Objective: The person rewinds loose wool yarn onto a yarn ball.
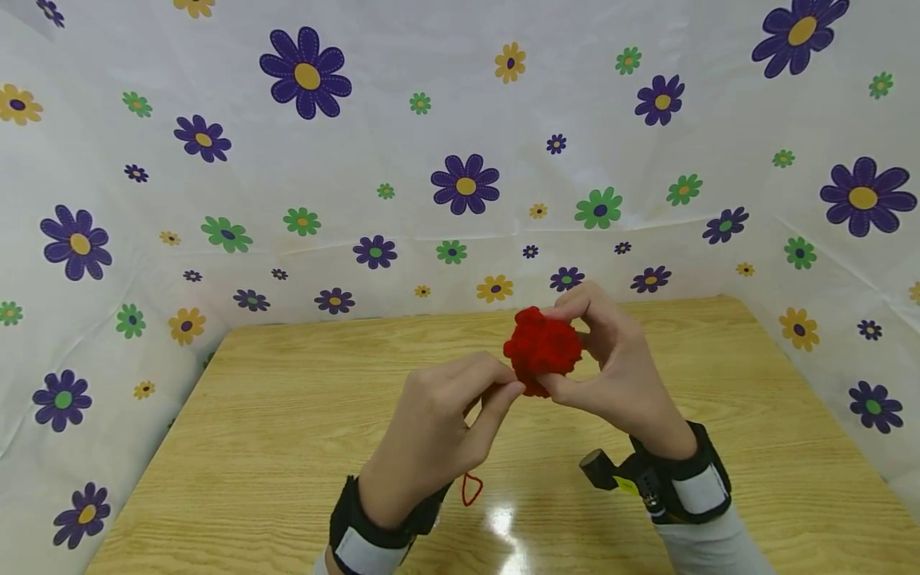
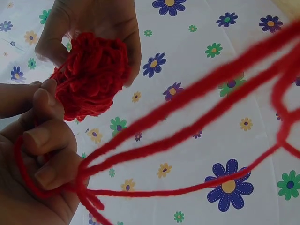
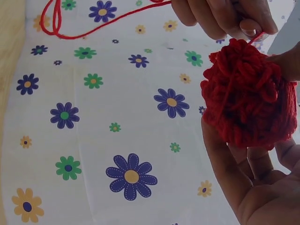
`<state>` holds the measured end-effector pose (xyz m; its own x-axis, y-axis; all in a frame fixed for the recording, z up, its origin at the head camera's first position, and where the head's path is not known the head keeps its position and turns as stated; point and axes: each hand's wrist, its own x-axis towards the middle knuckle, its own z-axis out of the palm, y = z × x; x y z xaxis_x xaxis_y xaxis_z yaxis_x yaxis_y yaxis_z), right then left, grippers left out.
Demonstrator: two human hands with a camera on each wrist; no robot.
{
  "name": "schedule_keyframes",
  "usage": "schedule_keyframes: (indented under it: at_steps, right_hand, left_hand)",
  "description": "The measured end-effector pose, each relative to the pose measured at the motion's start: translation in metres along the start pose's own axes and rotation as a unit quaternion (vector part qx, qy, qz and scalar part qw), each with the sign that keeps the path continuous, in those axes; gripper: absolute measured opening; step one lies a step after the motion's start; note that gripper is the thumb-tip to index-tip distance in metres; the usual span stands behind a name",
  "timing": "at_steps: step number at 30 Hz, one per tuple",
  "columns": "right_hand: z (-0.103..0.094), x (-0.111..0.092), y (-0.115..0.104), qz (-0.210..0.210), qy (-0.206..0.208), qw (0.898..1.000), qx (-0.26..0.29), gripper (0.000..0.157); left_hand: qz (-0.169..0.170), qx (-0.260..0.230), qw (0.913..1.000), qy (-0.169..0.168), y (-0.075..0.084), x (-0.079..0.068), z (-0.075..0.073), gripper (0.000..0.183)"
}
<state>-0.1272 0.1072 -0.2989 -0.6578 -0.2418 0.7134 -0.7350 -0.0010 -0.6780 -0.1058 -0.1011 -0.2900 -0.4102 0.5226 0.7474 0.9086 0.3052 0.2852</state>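
Observation:
A bumpy ball of red yarn (image 1: 542, 351), crocheted or wound in thick loops, is held up above the table. My right hand (image 1: 618, 371) grips it from the right, thumb below and fingers above. On the ball's near left side, my left hand (image 1: 446, 423) pinches a thin strand between thumb and index finger. In the left wrist view, loose yarn strands (image 2: 164, 192) pass through that hand's curled lower fingers and trail away. The right wrist view shows the strand running taut from the pinch to the ball.
A small red loop of yarn (image 1: 480, 484) hangs beneath the left hand. The wooden table (image 1: 287, 415) lies under both hands, with a flower-patterned sheet (image 1: 402, 128) behind it and along the sides. Both wrists wear black straps carrying cameras.

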Motion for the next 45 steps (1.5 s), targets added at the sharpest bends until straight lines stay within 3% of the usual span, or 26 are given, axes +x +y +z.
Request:
schedule_keyframes:
  at_steps: [13,25,35,45]
  right_hand:
    - [0.001,-0.001,-0.002,0.051,-0.09,0.994,-0.02,0.049]
    - [-0.003,-0.002,-0.005,0.077,-0.167,0.982,0.039,0.044]
    - [-0.008,-0.004,-0.007,0.076,-0.204,0.972,0.089,0.043]
    - [-0.01,-0.005,-0.005,0.054,-0.219,0.965,0.133,0.046]
  left_hand:
    - [-0.008,0.01,0.9999,0.008,-0.003,-0.002,-0.004,0.009]
    - [-0.015,-0.003,0.9996,0.025,-0.005,-0.002,-0.007,0.013]
    - [-0.01,-0.032,0.9987,0.039,-0.006,-0.002,-0.009,0.009]
    - [-0.007,-0.064,0.9968,0.048,-0.008,0.0,-0.008,0.021]
